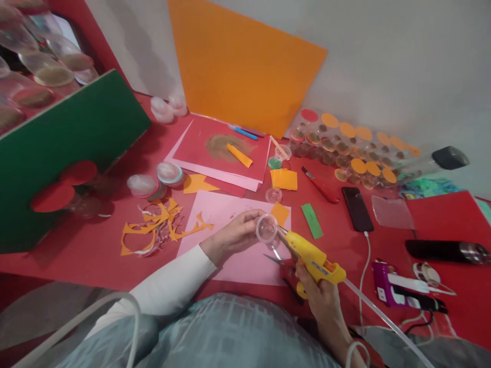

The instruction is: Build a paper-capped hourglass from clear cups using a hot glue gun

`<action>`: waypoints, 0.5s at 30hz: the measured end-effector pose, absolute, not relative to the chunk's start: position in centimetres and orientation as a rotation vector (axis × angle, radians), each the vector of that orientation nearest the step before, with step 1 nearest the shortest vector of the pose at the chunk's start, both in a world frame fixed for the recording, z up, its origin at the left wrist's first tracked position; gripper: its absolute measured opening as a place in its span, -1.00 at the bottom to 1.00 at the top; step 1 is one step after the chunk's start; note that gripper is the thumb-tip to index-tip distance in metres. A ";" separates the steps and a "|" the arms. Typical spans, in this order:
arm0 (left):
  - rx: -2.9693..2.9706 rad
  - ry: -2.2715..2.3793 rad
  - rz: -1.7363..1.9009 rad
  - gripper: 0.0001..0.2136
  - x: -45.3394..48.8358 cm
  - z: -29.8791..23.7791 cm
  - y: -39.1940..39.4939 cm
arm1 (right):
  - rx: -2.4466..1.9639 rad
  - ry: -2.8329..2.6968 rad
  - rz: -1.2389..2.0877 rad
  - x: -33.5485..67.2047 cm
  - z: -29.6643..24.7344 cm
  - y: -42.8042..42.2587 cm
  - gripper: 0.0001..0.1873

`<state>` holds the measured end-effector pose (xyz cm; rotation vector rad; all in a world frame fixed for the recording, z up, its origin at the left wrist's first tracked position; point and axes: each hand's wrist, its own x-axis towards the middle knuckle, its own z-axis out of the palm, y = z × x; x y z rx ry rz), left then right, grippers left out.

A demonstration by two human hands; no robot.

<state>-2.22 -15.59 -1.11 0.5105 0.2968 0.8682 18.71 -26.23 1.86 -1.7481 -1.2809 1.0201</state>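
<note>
My left hand (235, 234) pinches a small clear plastic cup (266, 228) over a pink paper sheet (245, 255). My right hand (321, 296) grips a yellow glue gun (311, 257), whose nozzle touches the cup's rim. A clear glue stick (383, 318) juts out behind the gun. Scissors (276, 257) lie on the pink sheet under the gun.
Orange paper scraps (153, 227) lie to the left. A green board (65, 148), stacked red and pink papers (226, 153), an orange sheet (245, 66) against the wall, rows of capped cups (353, 148), a red cutter (321, 185), a phone (357, 208) and a purple device (399, 291) surround the spot.
</note>
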 end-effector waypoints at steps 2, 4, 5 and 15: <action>0.502 0.311 0.846 -0.59 -2.3 -1.3 -15.6 | -1.738 -1.281 1.020 18.8 1.8 -26.2 -0.56; 0.500 0.327 0.826 -0.62 -2.3 -1.4 -15.6 | -1.730 -1.279 1.018 18.8 1.8 -26.2 -0.58; 0.504 0.329 0.816 -0.62 -2.3 -1.3 -15.6 | -1.730 -1.279 1.017 18.9 1.8 -26.2 -0.59; 0.545 0.308 0.782 -0.51 -2.4 -1.3 -15.8 | -1.758 -1.210 1.015 18.6 1.9 -26.1 -0.50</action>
